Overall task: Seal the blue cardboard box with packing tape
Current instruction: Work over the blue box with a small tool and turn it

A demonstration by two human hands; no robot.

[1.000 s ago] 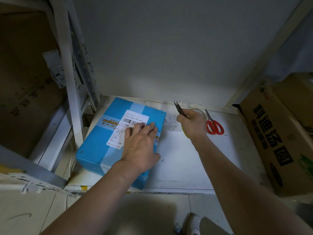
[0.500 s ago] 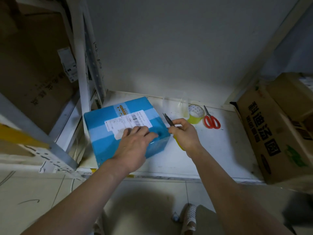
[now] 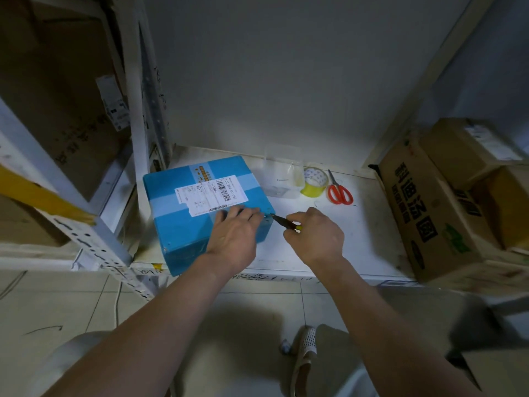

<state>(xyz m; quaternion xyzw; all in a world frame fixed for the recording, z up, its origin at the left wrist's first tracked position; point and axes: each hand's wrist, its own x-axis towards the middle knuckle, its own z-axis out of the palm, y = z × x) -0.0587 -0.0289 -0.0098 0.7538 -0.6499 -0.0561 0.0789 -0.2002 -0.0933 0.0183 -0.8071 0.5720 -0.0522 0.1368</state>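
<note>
The blue cardboard box (image 3: 183, 224) with a white shipping label lies closed on the white shelf (image 3: 357, 230), at its left front. My left hand (image 3: 236, 233) rests flat on the box's near right top edge, fingers straight. My right hand (image 3: 315, 236) grips a small tool with a yellow handle (image 3: 282, 220); its dark tip touches the box's right corner. A yellow roll of packing tape (image 3: 314, 181) stands behind, apart from both hands.
Red-handled scissors (image 3: 339, 191) lie right of the tape. A clear plastic container (image 3: 282, 179) stands between box and tape. Brown cartons (image 3: 429, 207) fill the shelf's right end. A white metal rack post (image 3: 137, 110) rises left of the box.
The box has been turned and drawn toward the shelf's front. My right hand has brought the tool from the back of the shelf to the box's right corner.
</note>
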